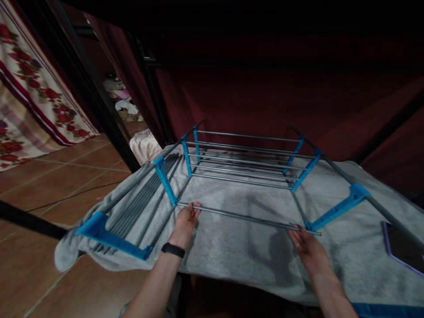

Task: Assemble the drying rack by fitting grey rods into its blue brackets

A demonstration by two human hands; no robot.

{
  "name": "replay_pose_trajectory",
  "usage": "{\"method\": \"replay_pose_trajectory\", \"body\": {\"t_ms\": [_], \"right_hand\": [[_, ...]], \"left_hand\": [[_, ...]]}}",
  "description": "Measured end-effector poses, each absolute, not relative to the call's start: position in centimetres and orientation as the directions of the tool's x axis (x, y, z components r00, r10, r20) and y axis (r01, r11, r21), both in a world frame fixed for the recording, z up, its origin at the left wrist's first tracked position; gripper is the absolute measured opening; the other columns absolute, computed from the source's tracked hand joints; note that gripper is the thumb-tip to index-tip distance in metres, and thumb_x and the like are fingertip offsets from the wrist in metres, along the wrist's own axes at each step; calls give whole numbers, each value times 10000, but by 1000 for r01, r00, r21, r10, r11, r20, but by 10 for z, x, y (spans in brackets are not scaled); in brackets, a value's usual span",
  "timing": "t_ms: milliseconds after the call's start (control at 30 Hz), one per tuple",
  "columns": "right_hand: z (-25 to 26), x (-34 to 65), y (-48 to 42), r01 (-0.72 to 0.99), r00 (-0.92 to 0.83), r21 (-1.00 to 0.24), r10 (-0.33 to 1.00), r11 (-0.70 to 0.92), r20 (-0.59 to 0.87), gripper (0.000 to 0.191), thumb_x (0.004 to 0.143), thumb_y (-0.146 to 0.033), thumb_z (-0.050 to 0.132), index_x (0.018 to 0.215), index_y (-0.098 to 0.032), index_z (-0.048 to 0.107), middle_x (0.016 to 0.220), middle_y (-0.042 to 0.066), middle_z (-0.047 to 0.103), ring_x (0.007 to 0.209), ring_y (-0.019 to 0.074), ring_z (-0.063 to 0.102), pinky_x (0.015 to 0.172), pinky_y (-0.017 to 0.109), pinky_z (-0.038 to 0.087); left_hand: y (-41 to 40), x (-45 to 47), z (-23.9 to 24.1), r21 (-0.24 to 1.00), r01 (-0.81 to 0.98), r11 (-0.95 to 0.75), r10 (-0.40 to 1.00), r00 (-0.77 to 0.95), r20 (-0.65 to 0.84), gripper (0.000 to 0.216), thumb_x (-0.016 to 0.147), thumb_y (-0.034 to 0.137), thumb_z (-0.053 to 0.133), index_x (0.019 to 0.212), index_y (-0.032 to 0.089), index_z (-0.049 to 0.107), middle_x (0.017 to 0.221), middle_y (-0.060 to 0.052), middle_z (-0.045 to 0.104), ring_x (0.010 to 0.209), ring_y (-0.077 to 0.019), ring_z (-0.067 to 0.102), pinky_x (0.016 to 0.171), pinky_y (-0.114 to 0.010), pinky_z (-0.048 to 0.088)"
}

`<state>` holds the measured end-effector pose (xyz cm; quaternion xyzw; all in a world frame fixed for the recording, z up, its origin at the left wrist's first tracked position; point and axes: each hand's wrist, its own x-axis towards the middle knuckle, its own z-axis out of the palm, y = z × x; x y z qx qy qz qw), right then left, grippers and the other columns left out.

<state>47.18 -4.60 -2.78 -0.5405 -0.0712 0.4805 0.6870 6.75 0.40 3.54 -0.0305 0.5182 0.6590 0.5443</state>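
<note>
A partly built rack of grey metal tubes and blue plastic brackets (167, 181) lies on a grey cloth. My left hand (188, 216) grips a thin grey rod (238, 216) near its left end, beside a blue bracket. Close to the rod's other end, my right hand (304, 240) has its fingers closed round it, by the right blue bracket (338, 212). The rod spans between the two side frames. Farther back, several similar rods (245, 180) run across between blue brackets.
Several loose grey tubes (142, 201) lie at the left on the grey cloth (225, 256). A phone-like dark object with a purple edge (402, 247) rests at the right. Black metal posts (109, 115) and a dark red curtain (245, 101) stand around. A floral cloth (39, 88) hangs at the left.
</note>
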Motion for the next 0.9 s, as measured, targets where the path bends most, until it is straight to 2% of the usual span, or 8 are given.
{"method": "replay_pose_trajectory", "body": {"t_ms": [133,367,667,900], "right_hand": [[-24,467,-46,-602,506,-797,750,-47,-426,150,854,-104,605,802,-226,676,837,10,730,796,127,737,809,273,647],[-23,465,-45,-627,492,-778,755,-38,-433,138,867,-115,617,776,-205,669,844,5,728,804,114,732,856,265,631],[-21,463,-46,-625,500,-780,762,-11,-412,108,826,-112,664,787,-212,648,793,-12,722,763,124,729,875,295,634],[-19,464,-42,-663,505,-749,736,-4,-451,150,872,-84,602,786,-199,646,772,2,730,737,120,731,754,254,647]], "left_hand": [[5,65,35,644,-756,116,683,-410,-604,155,885,9,535,859,146,604,740,-44,671,608,-123,664,639,-231,575],[5,63,37,655,-747,113,703,-405,-584,183,917,28,510,810,149,597,761,-36,673,630,-105,665,682,-221,573],[7,63,38,651,-749,123,679,-415,-606,190,896,12,530,771,141,595,720,-41,664,595,-106,645,621,-205,552],[3,69,48,661,-739,131,660,-432,-614,188,866,2,542,763,143,613,729,-52,670,609,-121,650,632,-226,560]]}}
